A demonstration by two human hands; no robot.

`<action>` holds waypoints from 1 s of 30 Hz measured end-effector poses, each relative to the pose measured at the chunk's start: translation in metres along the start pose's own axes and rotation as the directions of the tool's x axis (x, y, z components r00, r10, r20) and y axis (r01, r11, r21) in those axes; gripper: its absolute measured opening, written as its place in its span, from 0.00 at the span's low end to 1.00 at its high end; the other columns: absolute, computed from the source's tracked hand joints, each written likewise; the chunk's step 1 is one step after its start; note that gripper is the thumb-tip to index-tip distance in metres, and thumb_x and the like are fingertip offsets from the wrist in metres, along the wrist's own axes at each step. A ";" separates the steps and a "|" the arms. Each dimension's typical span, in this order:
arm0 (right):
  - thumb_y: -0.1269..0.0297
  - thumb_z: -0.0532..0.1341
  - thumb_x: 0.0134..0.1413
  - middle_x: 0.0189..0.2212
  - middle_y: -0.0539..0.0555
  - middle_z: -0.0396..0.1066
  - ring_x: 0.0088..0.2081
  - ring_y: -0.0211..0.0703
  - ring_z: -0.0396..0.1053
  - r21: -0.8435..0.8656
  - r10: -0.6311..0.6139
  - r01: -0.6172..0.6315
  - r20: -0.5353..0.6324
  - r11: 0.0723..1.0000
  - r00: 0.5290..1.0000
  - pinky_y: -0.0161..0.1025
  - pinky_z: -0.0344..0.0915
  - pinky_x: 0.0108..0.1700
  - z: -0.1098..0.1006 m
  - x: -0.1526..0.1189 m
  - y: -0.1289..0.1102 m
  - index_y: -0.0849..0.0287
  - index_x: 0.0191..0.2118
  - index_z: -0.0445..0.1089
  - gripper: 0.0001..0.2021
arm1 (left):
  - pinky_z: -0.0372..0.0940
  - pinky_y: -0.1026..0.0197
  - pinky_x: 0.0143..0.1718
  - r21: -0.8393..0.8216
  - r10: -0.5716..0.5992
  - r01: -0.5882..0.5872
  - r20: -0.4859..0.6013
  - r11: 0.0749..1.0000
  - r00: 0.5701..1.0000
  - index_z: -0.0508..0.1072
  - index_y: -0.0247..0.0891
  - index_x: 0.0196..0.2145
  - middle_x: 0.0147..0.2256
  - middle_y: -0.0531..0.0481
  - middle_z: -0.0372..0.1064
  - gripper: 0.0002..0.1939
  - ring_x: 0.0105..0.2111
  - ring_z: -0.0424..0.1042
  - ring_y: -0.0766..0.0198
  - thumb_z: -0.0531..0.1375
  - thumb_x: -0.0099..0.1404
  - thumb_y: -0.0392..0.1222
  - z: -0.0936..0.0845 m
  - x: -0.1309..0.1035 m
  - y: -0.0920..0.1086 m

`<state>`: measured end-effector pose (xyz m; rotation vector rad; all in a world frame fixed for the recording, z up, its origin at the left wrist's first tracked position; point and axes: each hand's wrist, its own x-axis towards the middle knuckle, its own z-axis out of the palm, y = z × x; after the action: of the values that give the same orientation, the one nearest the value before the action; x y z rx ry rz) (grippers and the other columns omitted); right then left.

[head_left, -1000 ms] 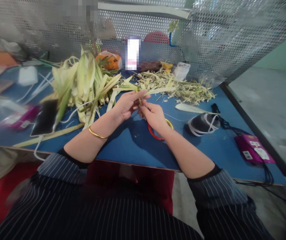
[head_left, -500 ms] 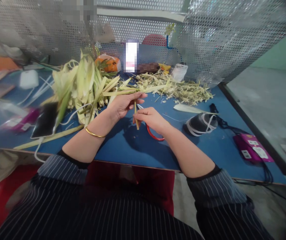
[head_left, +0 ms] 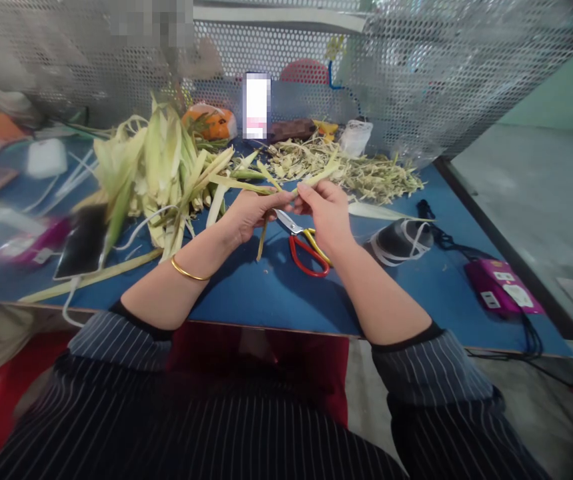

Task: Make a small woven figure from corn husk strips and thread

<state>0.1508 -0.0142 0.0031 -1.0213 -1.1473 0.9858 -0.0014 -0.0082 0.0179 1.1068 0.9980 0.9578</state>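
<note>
Near the middle of the blue table, my left hand [head_left: 259,212] and my right hand [head_left: 323,203] meet at the fingertips. Both pinch pale green leaf strips [head_left: 320,175] that stick out up and to the sides; one narrow end hangs below my left hand. Just under my hands lie scissors [head_left: 307,257] with one red and one yellow handle, touched by neither hand as far as I can see. A large heap of long pale leaves [head_left: 163,160] is left of my hands.
Dry clippings [head_left: 381,177] are piled at the back right. A dark spool [head_left: 400,241] with white cord and a purple power strip [head_left: 501,287] are on the right. A black phone [head_left: 82,243] with a white cable lies left. A mesh screen [head_left: 291,57] stands behind.
My right hand has moved up from the hanging strip end to the leaf strips by my left fingertips. The scissors' handles show more fully. The view has shifted slightly.
</note>
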 end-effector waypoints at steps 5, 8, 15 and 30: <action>0.60 0.66 0.55 0.19 0.45 0.65 0.20 0.32 0.62 -0.046 -0.013 0.008 -0.117 0.999 0.993 0.35 0.63 0.27 -0.001 0.000 0.000 0.56 0.21 0.59 0.18 | 0.43 0.70 0.15 0.036 0.000 -0.001 0.029 0.999 1.000 0.75 0.34 0.24 0.26 0.50 0.74 0.10 0.18 0.59 0.77 0.69 0.54 0.42 0.002 -0.002 0.001; 0.60 0.64 0.56 0.20 0.46 0.65 0.22 0.34 0.63 -0.128 0.017 -0.031 -0.112 0.991 0.994 0.36 0.64 0.29 -0.007 0.006 0.003 0.56 0.23 0.59 0.16 | 0.48 0.70 0.16 0.037 -0.018 0.017 0.016 0.999 1.000 0.78 0.34 0.28 0.28 0.49 0.76 0.09 0.19 0.62 0.76 0.69 0.54 0.42 0.002 -0.002 0.002; 0.53 0.60 0.62 0.43 0.60 0.71 0.48 0.48 0.69 -0.700 -0.604 0.339 -0.164 0.629 0.780 0.51 0.64 0.55 -0.026 0.018 -0.006 0.60 0.43 0.71 0.14 | 0.61 0.70 0.23 0.006 0.001 -0.001 0.014 1.000 1.000 0.79 0.32 0.30 0.27 0.47 0.78 0.08 0.22 0.67 0.73 0.69 0.55 0.41 0.005 -0.006 0.003; 0.47 0.69 0.50 0.18 0.47 0.63 0.19 0.32 0.57 -0.057 0.156 -0.149 0.145 0.987 0.977 0.35 0.57 0.21 -0.004 -0.003 -0.012 0.57 0.24 0.71 0.18 | 0.47 0.70 0.14 -0.049 -0.082 0.093 0.190 0.994 0.978 0.79 0.34 0.38 0.27 0.45 0.77 0.12 0.16 0.63 0.74 0.66 0.62 0.46 0.012 -0.007 -0.006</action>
<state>0.1556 -0.0206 0.0139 -1.0999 -1.2325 1.1784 0.0094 -0.0187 0.0154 1.0749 0.8527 0.7908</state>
